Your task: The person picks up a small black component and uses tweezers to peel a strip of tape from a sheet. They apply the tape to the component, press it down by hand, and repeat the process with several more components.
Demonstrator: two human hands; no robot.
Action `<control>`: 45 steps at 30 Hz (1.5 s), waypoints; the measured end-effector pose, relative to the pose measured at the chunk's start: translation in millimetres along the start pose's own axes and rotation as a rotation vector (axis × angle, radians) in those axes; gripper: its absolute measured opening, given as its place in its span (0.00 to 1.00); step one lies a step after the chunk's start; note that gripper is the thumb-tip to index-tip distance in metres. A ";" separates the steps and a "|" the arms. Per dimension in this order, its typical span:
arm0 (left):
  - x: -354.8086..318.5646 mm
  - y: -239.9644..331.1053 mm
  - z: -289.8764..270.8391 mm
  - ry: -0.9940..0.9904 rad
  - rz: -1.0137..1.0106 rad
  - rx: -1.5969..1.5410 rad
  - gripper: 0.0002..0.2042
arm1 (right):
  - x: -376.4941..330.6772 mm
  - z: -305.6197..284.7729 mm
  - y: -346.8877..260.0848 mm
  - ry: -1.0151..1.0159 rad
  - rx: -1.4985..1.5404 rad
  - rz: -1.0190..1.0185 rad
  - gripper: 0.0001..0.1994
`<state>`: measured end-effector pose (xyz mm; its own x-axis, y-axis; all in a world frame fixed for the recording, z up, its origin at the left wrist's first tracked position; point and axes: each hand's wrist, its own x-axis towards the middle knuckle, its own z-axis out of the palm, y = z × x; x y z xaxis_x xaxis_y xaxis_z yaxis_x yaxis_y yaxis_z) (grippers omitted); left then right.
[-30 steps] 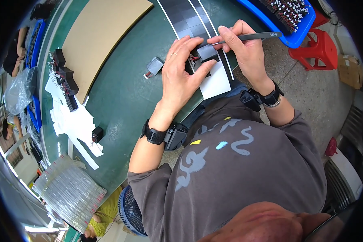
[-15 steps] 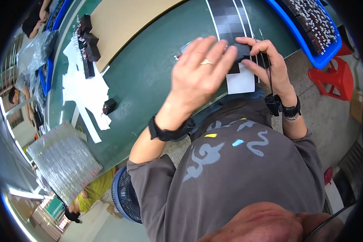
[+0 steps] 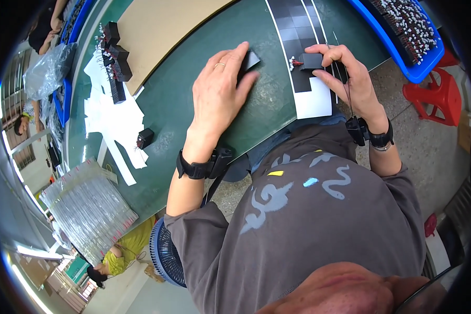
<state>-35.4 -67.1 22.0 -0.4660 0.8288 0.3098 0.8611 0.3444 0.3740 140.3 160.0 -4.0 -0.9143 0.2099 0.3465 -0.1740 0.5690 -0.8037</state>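
Observation:
My right hand pinches a small black block between thumb and fingers. Red and dark wires with a white plug come out of its left end. The block is above a long white backing strip covered with rows of flat black squares; the strip's near end is bare white. Further left, my left hand has its thumb and fingers around a second black block, low over the green table. Part of this block is hidden behind the fingers.
Several wired black blocks and a pile of white paper strips lie left on the green table. A blue tray of wired blocks stands far right. Also around are a red stool, a blue fan and other people.
My left hand has moved left, away from the strip, and a black block now shows at its fingers. The right hand stays nearly still; its wired block is now uncovered.

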 end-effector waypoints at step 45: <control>34.8 17.0 64.5 0.061 0.049 -0.505 0.17 | -19.8 23.2 -18.8 0.201 0.001 0.288 0.08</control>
<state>-23.9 -4.0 -17.3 -0.4514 0.8063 0.3822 0.6837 0.0372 0.7288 153.2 126.7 -7.0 -0.8357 0.5140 0.1933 0.0805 0.4628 -0.8828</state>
